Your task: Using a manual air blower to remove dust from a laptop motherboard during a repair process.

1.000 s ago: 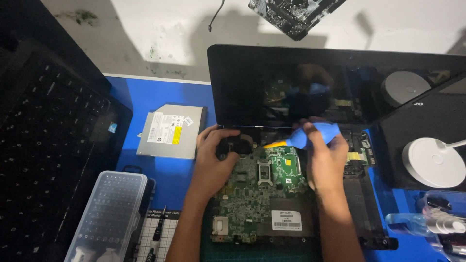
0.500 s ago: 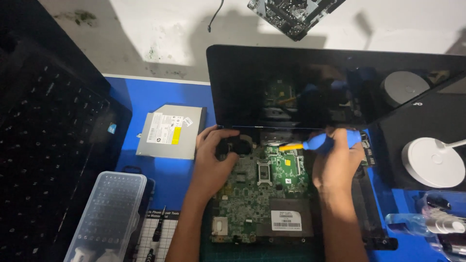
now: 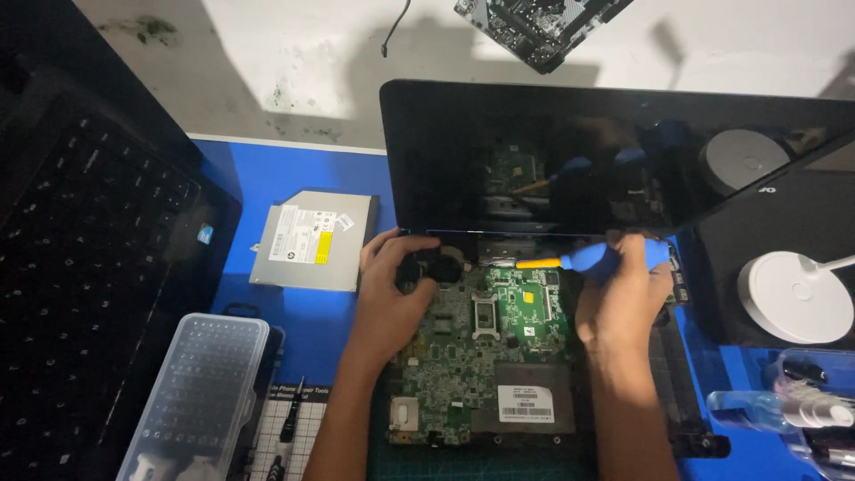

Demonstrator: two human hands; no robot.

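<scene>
**Screwdriver with blue handle held over an opened laptop**

Screwdriver (image 3: pixel 570 261) lies almost level in the right hand (image 3: pixel 623 298), whose fingers are closed around the thick, smooth blue handle. Its short orange neck and thin metal tip point away from the grip, toward the left, and the tip reaches the hinge area at the back edge of the motherboard (image 3: pixel 481 356).

The motherboard is one green board, flat, with many small parts, one square silver socket and one grey plate carrying a white label. It sits directly below the grip, inside the dark laptop base (image 3: pixel 677 401). Beyond the grip stands the laptop screen (image 3: pixel 623 151), glossy and black, with the board and the blue handle mirrored in it.

The left hand (image 3: pixel 396 289) rests on the far left corner of the board, across from the grip. Its fingers curl over a round black part; I cannot tell whether they clamp it or only touch it.

Further left of this hand lies one flat grey optical drive (image 3: pixel 312 240) with a white and yellow label, on the blue mat (image 3: pixel 285 178). Nearer to the person on that side stands one clear plastic bit case (image 3: pixel 200 392) with a ribbed lid. One second laptop (image 3: pixel 98 258), black and matte, fills the left edge. On the other side of the grip are two round things: one white lamp base (image 3: pixel 793 298) and one grey disc (image 3: pixel 744 160).
</scene>
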